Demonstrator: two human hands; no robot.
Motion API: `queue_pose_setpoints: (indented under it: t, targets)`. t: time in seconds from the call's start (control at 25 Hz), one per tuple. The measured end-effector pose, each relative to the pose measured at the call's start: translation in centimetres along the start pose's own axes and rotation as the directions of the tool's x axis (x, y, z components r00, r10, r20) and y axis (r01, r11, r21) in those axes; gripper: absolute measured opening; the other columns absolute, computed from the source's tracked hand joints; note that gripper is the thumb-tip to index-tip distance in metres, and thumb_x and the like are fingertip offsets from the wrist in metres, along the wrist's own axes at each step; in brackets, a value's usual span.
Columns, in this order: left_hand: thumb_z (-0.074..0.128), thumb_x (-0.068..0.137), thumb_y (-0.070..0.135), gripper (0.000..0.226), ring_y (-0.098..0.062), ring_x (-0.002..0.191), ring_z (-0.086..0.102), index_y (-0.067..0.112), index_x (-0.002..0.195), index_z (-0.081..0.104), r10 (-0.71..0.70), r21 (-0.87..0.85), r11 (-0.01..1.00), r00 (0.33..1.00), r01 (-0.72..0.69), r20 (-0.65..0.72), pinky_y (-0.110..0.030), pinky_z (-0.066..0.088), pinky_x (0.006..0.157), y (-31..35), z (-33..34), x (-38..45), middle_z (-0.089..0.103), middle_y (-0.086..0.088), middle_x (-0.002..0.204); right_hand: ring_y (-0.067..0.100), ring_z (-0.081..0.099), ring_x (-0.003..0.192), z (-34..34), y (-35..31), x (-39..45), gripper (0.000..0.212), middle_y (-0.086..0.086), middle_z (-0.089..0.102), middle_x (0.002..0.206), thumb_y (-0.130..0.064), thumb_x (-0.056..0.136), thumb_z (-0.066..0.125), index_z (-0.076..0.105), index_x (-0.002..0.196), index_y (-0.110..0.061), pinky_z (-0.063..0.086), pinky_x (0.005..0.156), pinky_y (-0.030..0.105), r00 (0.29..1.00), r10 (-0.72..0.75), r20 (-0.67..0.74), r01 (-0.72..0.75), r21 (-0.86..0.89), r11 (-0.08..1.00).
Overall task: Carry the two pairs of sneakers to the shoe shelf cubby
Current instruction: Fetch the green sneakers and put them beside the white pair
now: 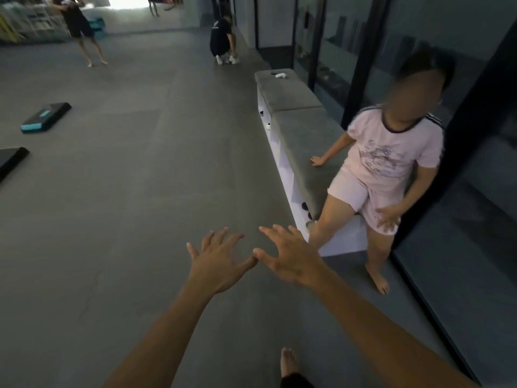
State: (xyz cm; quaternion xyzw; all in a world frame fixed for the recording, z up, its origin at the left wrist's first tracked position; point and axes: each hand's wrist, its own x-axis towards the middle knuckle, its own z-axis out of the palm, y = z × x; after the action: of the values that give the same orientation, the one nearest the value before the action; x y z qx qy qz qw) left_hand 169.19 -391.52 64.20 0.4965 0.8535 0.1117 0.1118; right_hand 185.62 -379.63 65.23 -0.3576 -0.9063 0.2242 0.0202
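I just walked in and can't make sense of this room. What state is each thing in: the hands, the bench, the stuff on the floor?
Left hand: open, fingers spread, holding nothing.
Right hand: open, fingers spread, holding nothing.
Bench: grey cushions on top, white cubbies below, a few holding dark shoes.
Person in pink: leaning on the bench, barefoot.
Step platform: lying flat on the floor.
Small white object: resting on the far cushion.

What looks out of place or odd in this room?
Both hands, left and right, are empty with fingers spread: no sneakers in them. A step platform lies loose on the floor mat. A small white item sits on the bench, and a person stands against the bench's near end.
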Motion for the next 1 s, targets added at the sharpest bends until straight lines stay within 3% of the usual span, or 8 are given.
queue_pose_setpoints:
  t: [0.2,0.36,0.48,0.72,1.0]
  targets:
    - [0.025,0.070,0.094,0.089,-0.022,0.149,0.009,0.046,0.144,0.031,-0.113,-0.019,0.994,0.993,0.112,-0.029,-0.070,0.004,0.113,-4.8,-2.6,18.6,0.018,0.005,0.162,0.031,0.001,0.151,-3.0,1.2,21.1,0.073,-0.003,0.012,0.166,-0.080,0.088,0.023,0.012,0.153,-0.048,0.001,0.115,0.068,0.997,-0.067,-0.027,0.063,-0.127,0.990]
    - [0.020,0.068,0.095,0.092,-0.022,0.150,0.006,0.045,0.145,0.029,-0.169,-0.017,0.986,0.984,0.168,-0.051,-0.069,0.001,0.113,-9.3,-5.3,32.2,0.015,0.004,0.163,0.032,-0.003,0.151,-4.8,0.6,36.1,0.082,-0.002,0.007,0.167,-0.086,0.079,0.007,0.004,0.152,-0.050,-0.004,0.114,0.069,0.994,-0.097,-0.051,0.087,-0.169,0.982]
    - [0.030,0.071,0.091,0.085,-0.023,0.149,0.010,0.046,0.144,0.030,-0.157,-0.058,0.987,0.985,0.153,-0.073,-0.069,0.004,0.113,-13.2,-7.3,44.6,0.018,0.004,0.162,0.031,0.001,0.152,-5.1,0.6,48.0,0.082,-0.004,0.009,0.166,-0.087,0.078,0.007,0.004,0.152,-0.050,-0.003,0.113,0.068,0.993,-0.081,-0.089,0.066,-0.160,0.985]
    - [0.033,0.071,0.088,0.084,-0.024,0.146,0.020,0.044,0.142,0.037,-0.032,-0.168,0.986,0.996,0.017,-0.083,-0.064,0.015,0.114,-17.4,-12.1,69.3,0.028,0.004,0.159,0.030,0.017,0.150,-9.5,1.4,69.9,0.077,-0.005,0.021,0.164,-0.085,0.083,0.017,0.012,0.151,-0.050,0.013,0.116,0.061,0.980,0.075,-0.184,-0.082,-0.027,0.996]
    - [0.036,0.073,0.083,0.077,-0.022,0.140,0.031,0.044,0.139,0.041,0.052,-0.152,0.986,0.995,-0.064,-0.083,-0.057,0.026,0.113,-20.8,-13.8,95.0,0.037,0.006,0.154,0.028,0.023,0.148,-14.4,4.8,95.3,0.076,-0.006,0.030,0.161,-0.082,0.083,0.019,0.023,0.150,-0.046,0.024,0.116,0.057,0.970,0.070,-0.231,-0.059,0.055,0.997]
